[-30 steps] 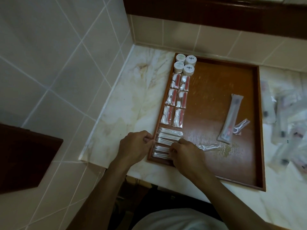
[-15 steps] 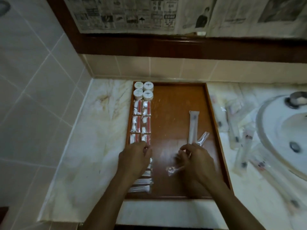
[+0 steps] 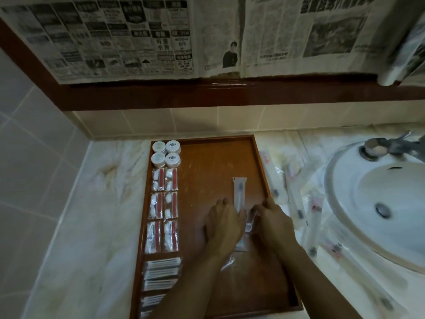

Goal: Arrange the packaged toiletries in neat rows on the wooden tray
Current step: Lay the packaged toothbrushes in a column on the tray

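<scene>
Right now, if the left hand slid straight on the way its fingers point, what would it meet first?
The left hand points up-tray and slightly right. Its fingers already sit beside the long toothbrush packet, so that comes first. Beyond it looks like bare tray, though depth is unclear.

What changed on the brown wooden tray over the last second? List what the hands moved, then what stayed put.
Both hands left the flat white-stick packets at the tray's near left corner. The left hand moved right to the long clear toothbrush packet and now touches its side; the right hand moved right and now pinches a small clear packet beside it. The round white jars, red-and-white sachets and brown wooden tray stayed put.
</scene>
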